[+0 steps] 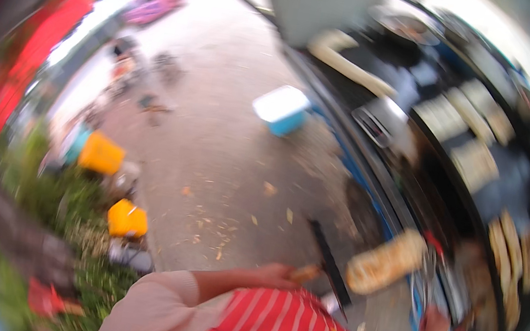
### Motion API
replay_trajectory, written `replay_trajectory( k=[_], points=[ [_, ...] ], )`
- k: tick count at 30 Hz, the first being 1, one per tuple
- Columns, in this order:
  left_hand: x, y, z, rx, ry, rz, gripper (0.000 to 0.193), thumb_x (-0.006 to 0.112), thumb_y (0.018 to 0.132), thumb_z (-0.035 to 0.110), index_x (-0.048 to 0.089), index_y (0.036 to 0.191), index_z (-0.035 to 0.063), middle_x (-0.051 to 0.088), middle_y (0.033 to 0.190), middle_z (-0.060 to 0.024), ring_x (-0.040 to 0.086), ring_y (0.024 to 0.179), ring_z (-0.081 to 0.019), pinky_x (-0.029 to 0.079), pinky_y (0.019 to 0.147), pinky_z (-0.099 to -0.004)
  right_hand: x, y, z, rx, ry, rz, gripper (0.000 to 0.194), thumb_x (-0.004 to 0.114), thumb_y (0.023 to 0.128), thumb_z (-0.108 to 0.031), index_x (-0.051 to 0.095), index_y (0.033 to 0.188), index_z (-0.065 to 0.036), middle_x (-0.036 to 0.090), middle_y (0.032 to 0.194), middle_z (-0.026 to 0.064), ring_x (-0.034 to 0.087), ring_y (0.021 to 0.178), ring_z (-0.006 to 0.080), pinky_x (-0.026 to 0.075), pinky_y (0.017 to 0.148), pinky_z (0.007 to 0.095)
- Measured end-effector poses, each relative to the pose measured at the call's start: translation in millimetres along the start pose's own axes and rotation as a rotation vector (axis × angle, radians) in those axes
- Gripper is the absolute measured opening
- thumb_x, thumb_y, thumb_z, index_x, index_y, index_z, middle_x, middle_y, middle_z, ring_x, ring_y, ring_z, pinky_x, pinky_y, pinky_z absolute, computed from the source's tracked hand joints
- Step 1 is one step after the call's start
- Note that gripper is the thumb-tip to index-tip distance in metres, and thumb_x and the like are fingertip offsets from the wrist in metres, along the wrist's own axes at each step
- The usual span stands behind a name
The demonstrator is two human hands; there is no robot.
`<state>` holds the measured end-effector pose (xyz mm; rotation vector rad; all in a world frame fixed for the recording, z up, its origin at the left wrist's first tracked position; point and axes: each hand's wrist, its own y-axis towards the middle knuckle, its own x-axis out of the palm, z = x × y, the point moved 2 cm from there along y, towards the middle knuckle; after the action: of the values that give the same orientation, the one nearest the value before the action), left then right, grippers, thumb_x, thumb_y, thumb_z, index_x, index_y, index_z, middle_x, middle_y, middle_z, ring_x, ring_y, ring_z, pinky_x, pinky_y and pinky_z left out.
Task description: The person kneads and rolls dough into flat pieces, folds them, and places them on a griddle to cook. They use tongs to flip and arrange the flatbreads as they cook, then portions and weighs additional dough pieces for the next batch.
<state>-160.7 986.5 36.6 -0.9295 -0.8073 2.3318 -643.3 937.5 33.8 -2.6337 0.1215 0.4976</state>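
Note:
My left hand point(281, 277) is at the front of my red striped apron, closed on the wooden handle point(306, 273) of a tool with a long dark blade point(329, 263), likely a scraper or knife. At the right, my right hand point(434, 322) grips metal tongs point(427, 277). Near the tongs' tips is a browned flat bread point(387, 262), over the ground beside the stall; blur hides whether the tongs pinch it. Further right, pale dough pieces point(474, 165) and browned bread strips point(505, 245) lie on a dark griddle point(502, 193).
A long dough roll point(352, 63) lies by the stall's edge, near a pan point(404, 27) and a metal box point(379, 121). On the pavement stands a blue tub with a white top point(281, 109). Yellow containers point(102, 153) stand by the grass at left.

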Motion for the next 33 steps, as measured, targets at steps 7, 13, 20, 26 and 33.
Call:
replay_trajectory(
  k=[7,13,20,26,33],
  points=[
    [6.4,0.7,-2.2,0.122,-0.049,0.053,0.058,0.065,0.087,0.056,0.064,0.110,0.0025,0.069,0.096,-0.0253,0.067,0.093,-0.0418,0.051,0.082,-0.0478,-4.5,18.0,71.8,-0.433,-0.694,-0.064,0.034,0.066,0.086,-0.026,0.069,0.119,-0.020,0.069,0.095,0.0111,0.065,0.076,0.0310,0.053,0.063,0.0461],
    [10.1,5.7,-2.6,0.137,-0.018,0.067,0.054,0.065,0.088,0.052,0.063,0.113,0.0035,0.069,0.098,-0.0249,0.067,0.093,-0.0409,0.051,0.081,-0.0468,19.6,-8.7,23.4,-0.545,-0.713,-0.149,0.020,0.064,0.087,-0.019,0.068,0.106,-0.016,0.064,0.085,0.0125,0.062,0.072,0.0347,0.049,0.058,0.0494],
    [-5.0,-0.2,10.5,0.159,0.008,0.040,0.057,0.065,0.088,0.055,0.062,0.111,0.0030,0.069,0.097,-0.0242,0.067,0.092,-0.0417,0.051,0.081,-0.0473,31.2,-3.5,36.7,-0.860,-1.032,-0.055,0.008,0.063,0.087,-0.017,0.062,0.094,-0.013,0.062,0.077,0.0146,0.061,0.068,0.0372,0.047,0.056,0.0523],
    [5.2,8.0,-13.0,0.176,0.011,0.044,0.062,0.064,0.088,0.058,0.062,0.115,0.0025,0.069,0.098,-0.0231,0.067,0.092,-0.0406,0.052,0.081,-0.0462,78.8,-7.0,-20.6,-0.176,-0.357,-0.318,0.028,0.062,0.093,-0.035,0.060,0.079,-0.011,0.053,0.062,0.0036,0.050,0.053,0.0188,0.038,0.050,0.0376],
    [9.3,17.6,-35.2,0.128,-0.045,0.062,0.064,0.066,0.085,0.060,0.065,0.116,0.0040,0.070,0.100,-0.0240,0.068,0.093,-0.0392,0.052,0.082,-0.0448,81.5,-10.7,-66.6,-0.038,-0.093,-0.333,0.040,0.069,0.092,-0.037,0.064,0.067,-0.006,0.050,0.055,-0.0019,0.041,0.049,0.0084,0.031,0.046,0.0291]
  ],
)
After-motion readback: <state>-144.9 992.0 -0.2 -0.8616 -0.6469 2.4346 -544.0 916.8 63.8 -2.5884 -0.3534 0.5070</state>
